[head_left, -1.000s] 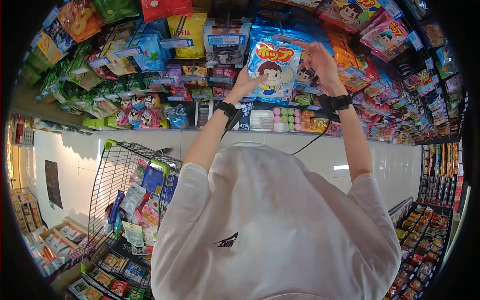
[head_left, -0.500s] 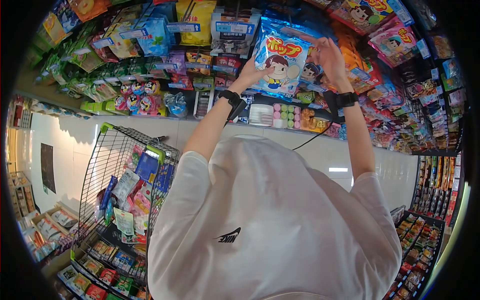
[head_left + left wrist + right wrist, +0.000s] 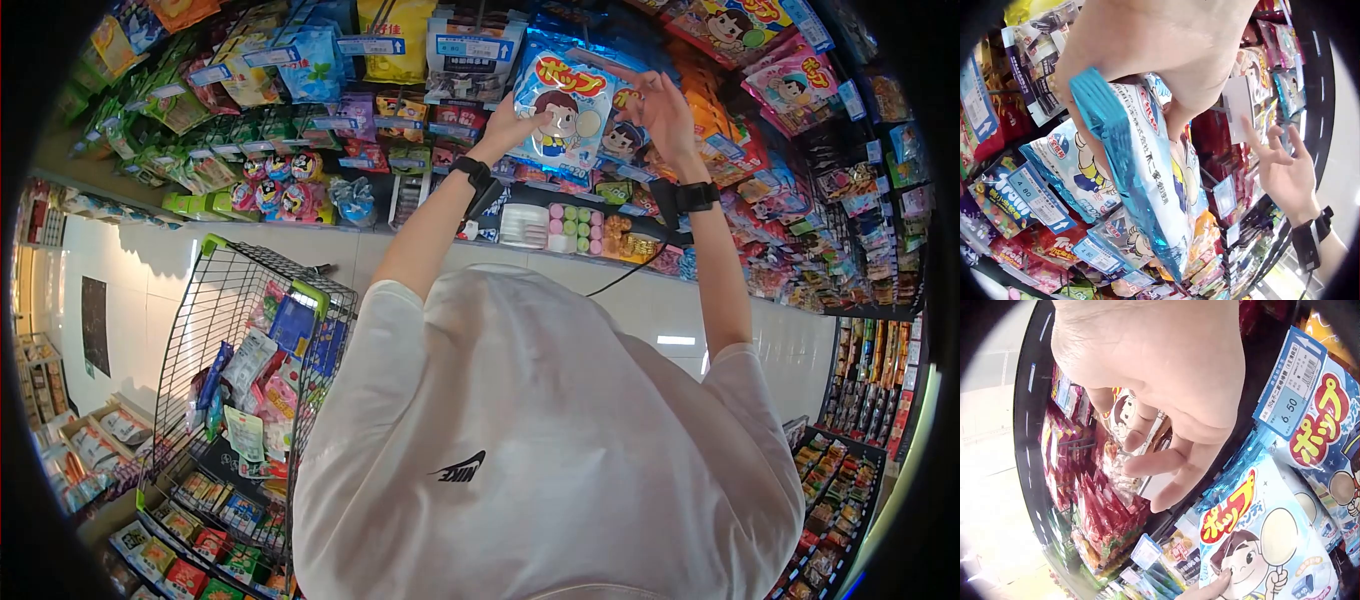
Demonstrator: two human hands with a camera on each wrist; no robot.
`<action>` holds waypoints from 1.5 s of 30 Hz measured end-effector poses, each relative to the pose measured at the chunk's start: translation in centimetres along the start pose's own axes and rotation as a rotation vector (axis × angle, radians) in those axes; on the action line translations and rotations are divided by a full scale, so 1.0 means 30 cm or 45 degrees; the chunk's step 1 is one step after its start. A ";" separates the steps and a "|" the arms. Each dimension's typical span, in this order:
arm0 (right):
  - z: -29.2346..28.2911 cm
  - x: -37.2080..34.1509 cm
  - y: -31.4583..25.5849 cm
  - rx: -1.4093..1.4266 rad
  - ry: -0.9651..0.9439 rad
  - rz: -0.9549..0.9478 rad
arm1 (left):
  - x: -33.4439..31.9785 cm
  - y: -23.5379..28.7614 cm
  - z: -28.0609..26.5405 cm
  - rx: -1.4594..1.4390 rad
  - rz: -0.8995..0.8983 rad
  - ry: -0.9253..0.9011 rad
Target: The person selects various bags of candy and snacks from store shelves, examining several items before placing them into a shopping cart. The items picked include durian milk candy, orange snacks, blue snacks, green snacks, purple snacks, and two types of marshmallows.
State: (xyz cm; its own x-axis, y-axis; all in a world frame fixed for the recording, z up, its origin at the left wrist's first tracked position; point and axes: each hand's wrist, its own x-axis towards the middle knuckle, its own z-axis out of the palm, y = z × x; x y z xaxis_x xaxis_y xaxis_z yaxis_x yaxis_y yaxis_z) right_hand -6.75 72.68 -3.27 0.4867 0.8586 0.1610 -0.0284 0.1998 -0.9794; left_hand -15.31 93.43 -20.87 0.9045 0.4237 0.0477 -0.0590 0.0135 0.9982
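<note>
My left hand (image 3: 508, 130) grips a blue-and-white bag of lollipops (image 3: 572, 90) at its left edge, with the thumb across the printed front. From the left wrist view the bag (image 3: 1147, 165) appears side-on, its shiny blue seal between thumb and fingers. The bag's cartoon face and red lettering show in the right wrist view. Right of the bag, my right hand (image 3: 666, 120) is raised with loosely spread fingers. Its index fingertip is right at the lower edge of a white hanging tag (image 3: 1238, 103) in the left wrist view.
Hanging candy bags crowd the shelf, with price tags (image 3: 1290, 381) on their pegs. More blue lollipop bags (image 3: 622, 138) hang behind the held one. A wire shopping cart (image 3: 230, 340) containing several packages stands at left. Low display racks (image 3: 830, 490) are behind on the right.
The head view has shifted, so shelf and bag appear farther right and the cart slightly farther left. The left hand keeps its hold on the bag; the right hand stays raised beside it.
</note>
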 end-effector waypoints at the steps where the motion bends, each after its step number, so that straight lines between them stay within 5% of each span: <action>1: 0.001 0.000 0.002 0.000 -0.013 -0.013 | 0.021 -0.012 0.001 0.069 0.002 0.043; 6: -0.100 -0.029 0.124 -0.040 0.128 0.129 | 0.098 -0.048 -0.003 0.266 0.027 0.075; 7: -0.033 -0.052 0.118 -0.616 0.380 0.231 | 0.149 -0.135 0.000 0.177 0.156 0.012; 9: -0.040 -0.083 0.246 -0.929 0.304 0.209 | 0.093 -0.084 0.004 -0.170 0.165 -0.153; 10: -0.091 -0.095 0.369 -0.895 0.468 0.381 | 0.059 -0.037 0.001 -0.311 0.192 -0.222; 11: -0.138 -0.096 0.489 -1.261 0.493 0.012 | 0.057 -0.048 0.005 -0.304 0.247 -0.203; 14: -0.096 -0.068 0.585 -1.495 0.517 -0.196 | 0.147 -0.305 0.008 0.009 0.181 0.043; 16: -0.066 -0.040 0.636 -1.387 0.496 -0.211 | -0.004 -0.021 0.027 0.350 -0.059 0.215; 18: -0.030 -0.030 0.650 -1.296 0.489 -0.218 | -0.045 -0.007 0.066 0.397 0.216 0.404; 20: 0.010 -0.026 0.644 -1.272 0.566 -0.156 | -0.090 0.007 0.099 0.818 0.368 0.500; 21: 0.030 -0.032 0.640 -1.265 0.603 -0.158 | -0.087 -0.069 0.110 0.966 0.671 0.584; 24: 0.063 -0.034 0.631 -1.227 0.688 -0.153 | -0.120 -0.031 0.140 1.192 0.587 0.348; 31: 0.020 0.037 0.643 -1.064 0.549 0.121 | 0.003 -0.004 0.132 1.259 0.446 0.250; 42: -0.022 0.131 0.722 -1.243 0.645 0.008 | 0.073 -0.081 0.123 1.247 0.244 0.214; 45: -0.020 0.115 0.767 -1.251 0.574 -0.019 | -0.029 -0.012 0.144 1.091 0.463 0.381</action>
State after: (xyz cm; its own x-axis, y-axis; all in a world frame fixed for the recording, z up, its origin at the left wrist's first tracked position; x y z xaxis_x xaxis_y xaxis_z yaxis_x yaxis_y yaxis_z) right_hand -5.21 79.95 -25.33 0.7633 0.5666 0.3104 0.5952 -0.4299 -0.6789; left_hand -14.24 89.15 -21.12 0.7403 0.4857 0.4647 0.1205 -0.7760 0.6191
